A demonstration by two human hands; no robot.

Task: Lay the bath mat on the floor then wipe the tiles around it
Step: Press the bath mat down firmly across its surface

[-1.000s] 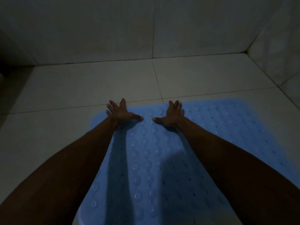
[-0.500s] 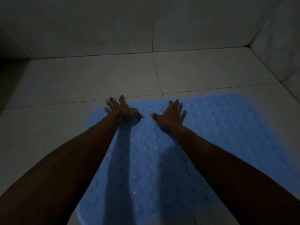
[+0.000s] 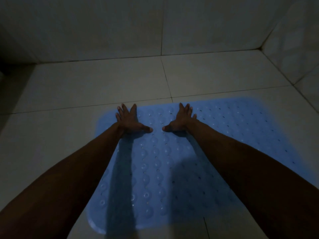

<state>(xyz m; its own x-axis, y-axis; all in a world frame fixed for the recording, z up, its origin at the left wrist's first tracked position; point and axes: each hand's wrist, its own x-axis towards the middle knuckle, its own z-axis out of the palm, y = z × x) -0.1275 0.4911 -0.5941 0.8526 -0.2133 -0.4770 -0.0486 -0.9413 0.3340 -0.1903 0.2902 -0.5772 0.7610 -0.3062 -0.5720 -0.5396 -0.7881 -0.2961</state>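
Observation:
A light blue rubber bath mat [image 3: 160, 163] with rows of small holes and round bumps lies flat on the pale floor tiles [image 3: 96, 83]. My left hand [image 3: 130, 119] presses palm down on the mat near its far left corner, fingers spread. My right hand [image 3: 181, 119] presses palm down on the far edge a little to the right, fingers spread too. The thumbs point at each other with a small gap between them. Neither hand holds anything. My forearms hide parts of the mat's left and right sides.
The room is dim. A tiled wall [image 3: 120, 28] rises at the back and another wall [image 3: 296, 40] at the right, meeting in a corner. Grout lines cross the floor beyond the mat. A dark opening [image 3: 6, 62] lies at the far left.
Both hands have slid a little toward the mat's far edge and moved slightly apart, fingers still spread. The mat has stayed flat in place.

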